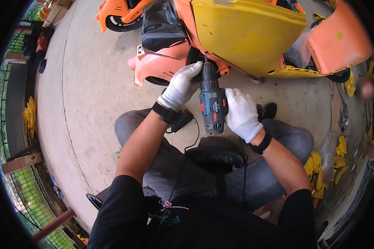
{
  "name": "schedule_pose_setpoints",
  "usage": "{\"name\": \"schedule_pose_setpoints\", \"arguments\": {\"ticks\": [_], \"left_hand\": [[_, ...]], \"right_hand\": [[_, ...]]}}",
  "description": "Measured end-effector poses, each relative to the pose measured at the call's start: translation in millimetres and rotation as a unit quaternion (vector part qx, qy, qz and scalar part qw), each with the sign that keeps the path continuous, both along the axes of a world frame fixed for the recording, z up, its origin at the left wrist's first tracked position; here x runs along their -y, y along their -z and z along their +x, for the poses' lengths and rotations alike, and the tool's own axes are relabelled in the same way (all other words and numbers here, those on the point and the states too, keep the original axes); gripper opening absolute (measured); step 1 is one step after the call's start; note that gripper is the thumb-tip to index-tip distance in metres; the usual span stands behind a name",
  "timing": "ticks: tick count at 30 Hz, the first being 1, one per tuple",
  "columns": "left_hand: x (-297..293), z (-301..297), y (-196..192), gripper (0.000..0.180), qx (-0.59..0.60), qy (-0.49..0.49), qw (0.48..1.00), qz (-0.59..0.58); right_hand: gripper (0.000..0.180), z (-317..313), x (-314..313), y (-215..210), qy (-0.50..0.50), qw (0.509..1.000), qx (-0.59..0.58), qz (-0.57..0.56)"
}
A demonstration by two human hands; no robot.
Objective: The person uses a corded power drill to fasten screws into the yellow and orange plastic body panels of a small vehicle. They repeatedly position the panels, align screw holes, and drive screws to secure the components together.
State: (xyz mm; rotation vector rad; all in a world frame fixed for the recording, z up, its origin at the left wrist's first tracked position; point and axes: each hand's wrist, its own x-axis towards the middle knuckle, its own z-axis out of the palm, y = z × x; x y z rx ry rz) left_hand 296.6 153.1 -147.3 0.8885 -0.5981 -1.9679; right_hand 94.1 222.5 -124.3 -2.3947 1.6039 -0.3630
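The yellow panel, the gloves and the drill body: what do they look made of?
Yellow panel: looks like moulded plastic, smooth with a dull sheen and scuffs. Gloves on the left hand and right hand: white knitted fabric, judging by the soft folds. Drill: blue hard plastic housing with black, possibly rubbery, grip parts.

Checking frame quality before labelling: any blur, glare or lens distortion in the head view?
Head view: strong fisheye, black corners, the concrete floor bends at the rim. Even daylight, no harsh glare. The drill, left hand and right hand are sharp. One smeared patch at the right edge.
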Motion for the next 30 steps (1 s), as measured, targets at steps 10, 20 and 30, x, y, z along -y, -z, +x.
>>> {"name": "schedule_pose_setpoints", "arguments": {"ticks": [10,20,30], "left_hand": [[0,-5,-6,0.033,0.005,-0.005,1.000,-0.007],[8,-5,-1,0.044,-0.014,-0.040,0.999,0.002],[24,2,9,0.058,-0.036,-0.086,0.995,0.030]], "right_hand": [[0.037,0,2,-2,0.005,1.000,0.010,0.015],[0.029,3,1,5,0.002,0.989,0.137,0.051],[0.028,5,1,6,0.000,0.987,0.151,0.050]]}}
